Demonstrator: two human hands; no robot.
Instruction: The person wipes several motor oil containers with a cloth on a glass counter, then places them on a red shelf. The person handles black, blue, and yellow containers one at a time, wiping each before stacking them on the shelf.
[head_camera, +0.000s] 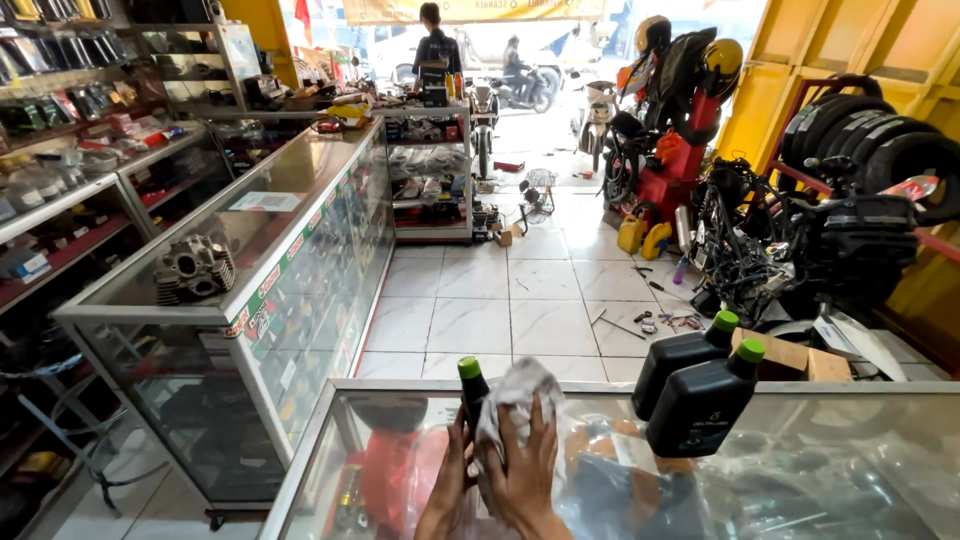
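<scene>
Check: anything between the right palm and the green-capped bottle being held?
Yes: a grey rag under the right hand is pressed against the bottle, head view.

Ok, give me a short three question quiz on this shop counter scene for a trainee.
1. True or false: the right hand presses a grey cloth against the bottle with the green cap.
2. How many other black bottles stand on the glass counter?
3. What rests on the long glass case at the left: A a helmet, B a metal engine part, C a tyre?

Key: 1 true; 2 two; 3 B.
</scene>
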